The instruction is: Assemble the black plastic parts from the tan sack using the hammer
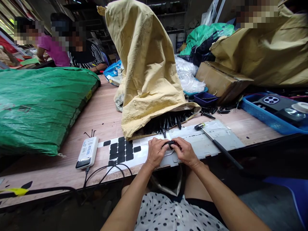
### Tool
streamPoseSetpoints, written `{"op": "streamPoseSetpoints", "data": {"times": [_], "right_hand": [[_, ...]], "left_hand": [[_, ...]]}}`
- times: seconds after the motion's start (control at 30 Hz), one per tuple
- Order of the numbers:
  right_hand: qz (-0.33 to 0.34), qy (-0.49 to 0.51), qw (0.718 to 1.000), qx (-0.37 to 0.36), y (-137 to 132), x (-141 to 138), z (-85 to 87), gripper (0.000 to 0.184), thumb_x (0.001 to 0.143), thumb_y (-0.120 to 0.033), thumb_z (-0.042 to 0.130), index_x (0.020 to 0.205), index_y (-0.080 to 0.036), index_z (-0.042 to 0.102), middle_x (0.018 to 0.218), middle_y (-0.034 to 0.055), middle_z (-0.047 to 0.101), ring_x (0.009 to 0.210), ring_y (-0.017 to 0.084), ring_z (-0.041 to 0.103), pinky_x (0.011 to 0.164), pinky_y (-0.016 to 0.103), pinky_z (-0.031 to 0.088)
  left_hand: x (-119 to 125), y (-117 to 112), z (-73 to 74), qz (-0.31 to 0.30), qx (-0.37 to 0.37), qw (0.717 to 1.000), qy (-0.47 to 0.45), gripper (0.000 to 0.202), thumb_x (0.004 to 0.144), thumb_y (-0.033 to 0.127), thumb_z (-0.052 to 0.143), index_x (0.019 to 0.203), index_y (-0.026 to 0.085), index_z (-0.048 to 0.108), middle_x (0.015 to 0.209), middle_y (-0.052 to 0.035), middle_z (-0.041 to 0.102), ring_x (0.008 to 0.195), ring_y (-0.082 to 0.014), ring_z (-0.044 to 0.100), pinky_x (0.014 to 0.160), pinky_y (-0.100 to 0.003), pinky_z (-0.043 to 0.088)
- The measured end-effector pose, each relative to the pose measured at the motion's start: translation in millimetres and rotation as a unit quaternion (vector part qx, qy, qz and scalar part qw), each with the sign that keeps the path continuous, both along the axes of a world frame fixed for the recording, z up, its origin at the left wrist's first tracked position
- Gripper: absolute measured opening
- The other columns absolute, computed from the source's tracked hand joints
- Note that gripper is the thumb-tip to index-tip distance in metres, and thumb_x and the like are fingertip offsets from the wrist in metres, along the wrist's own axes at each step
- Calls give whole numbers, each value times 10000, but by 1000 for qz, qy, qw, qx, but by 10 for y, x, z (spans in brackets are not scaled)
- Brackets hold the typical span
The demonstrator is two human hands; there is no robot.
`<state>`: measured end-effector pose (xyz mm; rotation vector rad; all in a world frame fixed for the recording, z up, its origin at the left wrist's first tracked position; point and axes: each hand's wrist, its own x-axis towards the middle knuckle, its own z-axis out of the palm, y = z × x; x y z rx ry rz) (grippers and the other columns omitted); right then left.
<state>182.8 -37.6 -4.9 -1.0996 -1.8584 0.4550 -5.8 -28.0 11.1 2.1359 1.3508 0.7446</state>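
In the head view, a small black part (171, 143) is held by the left hand (156, 151) and the right hand (186, 152), each grip being closed on it. It is seen near the surface's (106, 106) front edge, before a tan sack (146, 64), where many black pieces (168, 122) are partly covered.

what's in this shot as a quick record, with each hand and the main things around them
left hand: holding a small black part
right hand: holding the same part
tan sack: mouth open toward the hands, black pieces at the opening
mallet: right of the hands, handle past the table edge
white power bank: left of the hands, cable plugged in
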Motion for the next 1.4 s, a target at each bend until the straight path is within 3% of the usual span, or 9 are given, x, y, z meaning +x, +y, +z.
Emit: {"op": "streamPoseSetpoints", "data": {"times": [0.13,0.4,0.83,0.97,1.1,1.17,1.23,1.33,1.4], "right_hand": [[-6,-26,1000,-15,-8,-10,13,174,941,-215,542,1095,-201,622,884,46,636,809,184,584,753,314,489],[-6,-92,996,-8,-28,-35,74,113,962,-273,522,979,-198,604,854,58,611,819,202,550,767,335,455],[6,-138,990,9,57,15,-30,277,967,-247,501,691,-222,487,687,16,551,690,168,483,665,305,368],[7,-129,992,4,46,-12,-8,236,966,-249,502,733,-220,526,720,24,580,707,173,513,674,306,390],[3,-116,993,-24,62,4,52,112,957,-282,536,929,-216,622,825,39,636,777,184,574,730,307,451],[-36,-112,993,-21,80,151,108,160,939,-312,568,1038,-211,643,860,47,645,806,192,588,759,317,472],[-138,-121,983,4,91,424,158,248,924,-345,580,1113,-197,644,900,69,649,849,215,592,796,347,477],[-329,-231,916,-7,69,964,172,404,884,-414,603,1210,-177,630,990,120,647,924,282,572,817,415,455],[-396,-297,866,-69,28,1283,131,485,860,-504,611,1220,-180,636,1035,152,627,930,311,560,764,428,444]], "left_hand": [[8,4,1,12,3,1000,14,252,1021,392,487,1066,273,704,994,-7,719,991,-222,516,918,-411,328],[12,-10,-4,25,24,999,20,166,989,331,546,1058,259,679,1013,-11,690,1004,-220,524,912,-397,339],[45,-58,-13,17,87,992,92,130,920,196,568,956,226,688,910,-55,671,960,-250,527,932,-439,332],[46,-65,-9,31,85,993,80,128,920,207,580,967,242,694,914,-45,677,968,-250,522,940,-445,332],[60,-49,-3,64,63,994,61,103,920,272,635,998,263,701,959,-29,690,993,-253,511,935,-446,339],[70,-36,-2,67,45,995,55,121,901,295,671,1015,276,707,998,-26,685,1015,-254,513,930,-443,346],[77,-21,-9,66,28,996,48,154,877,297,705,1030,288,715,1026,-25,673,1037,-254,518,928,-436,354],[83,-3,-26,61,15,997,40,190,844,293,742,1031,289,712,1020,-20,677,1057,-256,522,939,-436,348],[84,3,-30,60,15,997,36,198,820,295,767,1003,272,695,1001,-12,690,1053,-254,526,943,-433,341]]}}
